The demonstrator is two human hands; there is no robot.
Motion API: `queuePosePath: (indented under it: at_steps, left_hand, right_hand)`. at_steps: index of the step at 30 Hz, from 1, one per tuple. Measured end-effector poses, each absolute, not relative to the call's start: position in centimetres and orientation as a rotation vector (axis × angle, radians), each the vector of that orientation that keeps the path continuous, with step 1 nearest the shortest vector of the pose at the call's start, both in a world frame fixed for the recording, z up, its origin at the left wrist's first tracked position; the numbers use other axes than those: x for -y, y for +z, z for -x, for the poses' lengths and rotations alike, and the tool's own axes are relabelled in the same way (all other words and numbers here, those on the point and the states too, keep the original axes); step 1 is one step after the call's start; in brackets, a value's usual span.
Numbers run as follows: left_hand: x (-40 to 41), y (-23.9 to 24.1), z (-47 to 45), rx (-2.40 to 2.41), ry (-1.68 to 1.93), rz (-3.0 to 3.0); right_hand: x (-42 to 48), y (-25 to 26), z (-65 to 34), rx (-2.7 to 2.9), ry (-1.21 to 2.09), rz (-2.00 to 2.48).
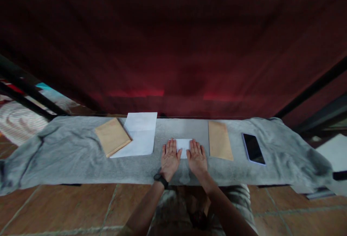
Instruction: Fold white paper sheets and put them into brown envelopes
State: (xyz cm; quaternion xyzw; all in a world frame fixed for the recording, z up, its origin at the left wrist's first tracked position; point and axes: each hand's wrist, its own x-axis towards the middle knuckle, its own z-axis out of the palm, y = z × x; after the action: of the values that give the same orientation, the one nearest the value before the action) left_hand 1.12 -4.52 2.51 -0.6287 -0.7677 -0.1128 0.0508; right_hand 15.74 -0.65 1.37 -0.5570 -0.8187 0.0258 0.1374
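Observation:
A small folded piece of white paper (183, 144) lies flat on the grey cloth in front of me. My left hand (170, 156) presses its left side, palm down with the fingers stretched out. On its right side rests my right hand (197, 157), also flat, fingers straight and a little apart. The paper's middle shows between the two thumbs; its side edges are hidden under the hands. Just right of my right hand is a brown envelope (220, 140). White sheets (141, 134) with a crease lie to the left of my left hand.
A stack of brown envelopes (112, 137) overlaps the white sheets. A phone (253, 148) with a dark screen lies at the right. Grey cloth (70, 149) covers the narrow bench. Behind it hangs a dark red curtain (184, 47); dark bars stand at both ends.

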Motion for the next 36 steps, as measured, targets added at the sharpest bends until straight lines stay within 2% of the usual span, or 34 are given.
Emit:
queuePosePath:
  at_steps: [6,13,28,36]
  left_hand:
    - [3.8,3.6,-2.2,2.408,-0.305,1.802]
    - [2.1,3.1,-5.0,2.281,-0.321,2.161]
    - [3.8,1.9,-0.1,2.349,-0.340,1.846]
    - [3.8,2.2,-1.3,2.357,-0.345,1.826]
  right_hand:
    - [0.7,1.4,-15.6,2.347,0.108,1.614]
    - [0.7,1.4,-15.8,2.391,0.108,1.599]
    - [0.4,0.4,-15.6,2.293,0.048,1.553]
    - [0.4,0.6,-15.5,2.286,0.062,1.565]
